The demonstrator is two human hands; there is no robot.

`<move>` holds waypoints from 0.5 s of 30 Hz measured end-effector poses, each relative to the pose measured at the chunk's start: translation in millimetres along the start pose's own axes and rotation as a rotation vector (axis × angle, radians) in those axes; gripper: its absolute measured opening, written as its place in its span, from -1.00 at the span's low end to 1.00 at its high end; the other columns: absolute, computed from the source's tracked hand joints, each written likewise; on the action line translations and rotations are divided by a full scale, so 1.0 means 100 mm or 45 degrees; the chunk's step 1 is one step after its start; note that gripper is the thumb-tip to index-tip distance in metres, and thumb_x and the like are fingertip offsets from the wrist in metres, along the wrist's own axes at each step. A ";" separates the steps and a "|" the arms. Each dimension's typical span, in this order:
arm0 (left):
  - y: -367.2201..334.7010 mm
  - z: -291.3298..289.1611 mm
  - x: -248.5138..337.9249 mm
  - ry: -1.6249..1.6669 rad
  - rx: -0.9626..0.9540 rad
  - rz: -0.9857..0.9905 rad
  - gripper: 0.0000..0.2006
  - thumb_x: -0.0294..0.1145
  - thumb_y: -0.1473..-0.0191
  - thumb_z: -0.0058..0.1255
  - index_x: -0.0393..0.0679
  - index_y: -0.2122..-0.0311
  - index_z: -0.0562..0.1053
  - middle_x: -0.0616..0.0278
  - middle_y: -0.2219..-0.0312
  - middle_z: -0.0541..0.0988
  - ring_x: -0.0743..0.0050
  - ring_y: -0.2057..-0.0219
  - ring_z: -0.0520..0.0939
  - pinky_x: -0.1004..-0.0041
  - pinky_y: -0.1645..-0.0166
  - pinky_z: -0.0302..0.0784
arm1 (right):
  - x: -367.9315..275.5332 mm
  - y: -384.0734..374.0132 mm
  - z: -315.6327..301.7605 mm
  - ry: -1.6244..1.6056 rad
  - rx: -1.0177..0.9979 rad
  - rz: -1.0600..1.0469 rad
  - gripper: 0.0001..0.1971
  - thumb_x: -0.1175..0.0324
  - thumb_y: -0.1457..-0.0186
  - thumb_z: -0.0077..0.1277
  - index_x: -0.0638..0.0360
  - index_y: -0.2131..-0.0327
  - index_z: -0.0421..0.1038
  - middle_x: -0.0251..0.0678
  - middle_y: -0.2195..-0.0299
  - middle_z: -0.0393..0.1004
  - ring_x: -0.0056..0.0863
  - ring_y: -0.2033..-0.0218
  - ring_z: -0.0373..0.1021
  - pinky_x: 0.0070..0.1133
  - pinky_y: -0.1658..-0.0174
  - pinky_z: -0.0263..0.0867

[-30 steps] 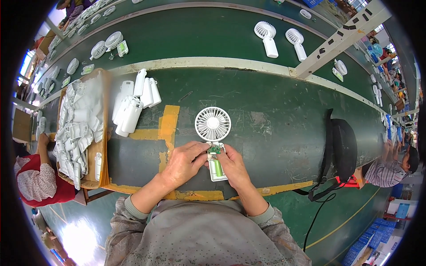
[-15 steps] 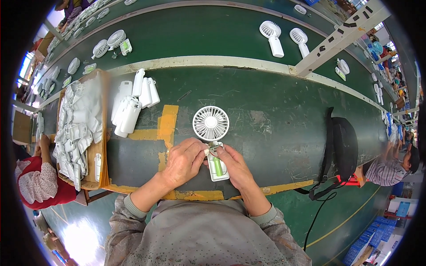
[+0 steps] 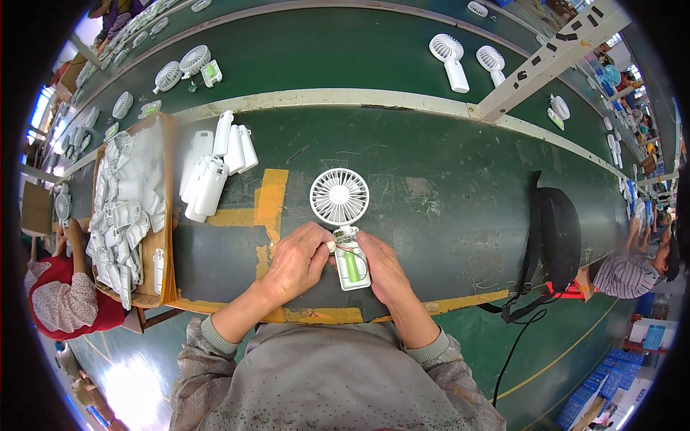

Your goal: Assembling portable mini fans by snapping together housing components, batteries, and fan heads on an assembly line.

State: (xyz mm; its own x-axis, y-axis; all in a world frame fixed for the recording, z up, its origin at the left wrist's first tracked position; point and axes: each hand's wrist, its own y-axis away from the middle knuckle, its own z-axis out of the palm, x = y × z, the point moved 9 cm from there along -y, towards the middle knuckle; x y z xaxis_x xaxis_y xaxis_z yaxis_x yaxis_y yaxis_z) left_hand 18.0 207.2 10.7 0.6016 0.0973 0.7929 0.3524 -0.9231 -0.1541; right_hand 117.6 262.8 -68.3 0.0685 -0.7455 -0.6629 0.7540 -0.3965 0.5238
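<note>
A white handheld fan [image 3: 339,197] lies on the green worktable in front of me, grille up and handle toward me. Its handle is uncovered and shows a green battery cell [image 3: 351,266], thin wires and a small circuit board [image 3: 346,233] near the neck. At the handle's upper left, my left hand [image 3: 295,262] is closed in a pinch by the wires. A tiny whitish bit shows at its fingertips, too small to name. My right hand [image 3: 384,269] grips the handle's right edge, its thumb by the circuit board; its other fingers are partly hidden.
White handle shells [image 3: 208,188] are piled left of the fan, beside a cardboard box [image 3: 167,215] full of white parts. A black bag [image 3: 559,233] lies at right. Beyond the pale rail [image 3: 345,98], a belt carries more fans [image 3: 447,50]. A person in red sits left.
My right thumb has drawn back from over the circuit board to the handle's edge, baring more wires. The fan has shifted slightly up and left. Fans on the belt have moved right.
</note>
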 end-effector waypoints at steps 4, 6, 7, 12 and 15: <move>0.00 0.02 -0.02 -0.010 -0.001 -0.001 -0.94 -0.63 0.07 -0.04 -0.27 0.43 0.37 0.11 0.49 0.46 0.13 0.45 0.51 0.34 0.38 0.41 | 0.02 0.00 -0.02 -0.012 0.030 -0.004 -0.64 0.23 -0.25 -0.32 0.37 0.11 0.27 -0.20 0.26 0.45 -0.50 0.30 0.45 -0.62 0.21 0.39; 0.00 0.02 -0.01 -0.034 0.001 0.010 -0.94 -0.63 0.07 -0.04 -0.26 0.43 0.36 0.10 0.50 0.45 0.12 0.45 0.51 0.33 0.38 0.41 | 0.03 -0.01 -0.03 -0.010 0.029 -0.009 -0.65 0.24 -0.25 -0.31 0.36 0.11 0.27 -0.22 0.26 0.45 -0.52 0.30 0.45 -0.63 0.21 0.39; 0.00 0.02 0.00 -0.059 0.003 0.022 -0.94 -0.62 0.07 -0.04 -0.26 0.44 0.36 0.10 0.50 0.45 0.11 0.45 0.50 0.32 0.38 0.40 | 0.03 -0.01 -0.03 0.009 0.022 -0.015 -0.66 0.24 -0.25 -0.30 0.36 0.12 0.28 -0.23 0.27 0.45 -0.53 0.29 0.44 -0.64 0.21 0.38; 0.00 0.03 0.00 -0.068 0.004 0.034 -0.94 -0.62 0.08 -0.04 -0.26 0.44 0.35 0.10 0.51 0.44 0.09 0.45 0.50 0.30 0.39 0.40 | 0.02 -0.01 -0.04 0.057 0.036 -0.028 -0.68 0.26 -0.25 -0.30 0.34 0.14 0.29 -0.26 0.28 0.45 -0.57 0.29 0.44 -0.66 0.21 0.38; 0.01 0.03 0.02 -0.099 0.021 0.069 -0.93 -0.62 0.09 -0.03 -0.26 0.44 0.35 0.11 0.51 0.44 0.09 0.45 0.49 0.30 0.39 0.40 | 0.01 -0.01 -0.01 0.087 0.018 -0.044 -0.69 0.27 -0.25 -0.30 0.33 0.16 0.31 -0.28 0.28 0.45 -0.60 0.30 0.43 -0.67 0.23 0.37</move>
State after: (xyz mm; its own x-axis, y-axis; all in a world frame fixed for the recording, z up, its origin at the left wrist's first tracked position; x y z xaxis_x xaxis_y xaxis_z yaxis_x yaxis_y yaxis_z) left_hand 21.4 207.7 10.1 0.6739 0.0767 0.7348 0.3291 -0.9216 -0.2057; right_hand 117.9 263.4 -70.3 0.0872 -0.6930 -0.7156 0.7477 -0.4292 0.5068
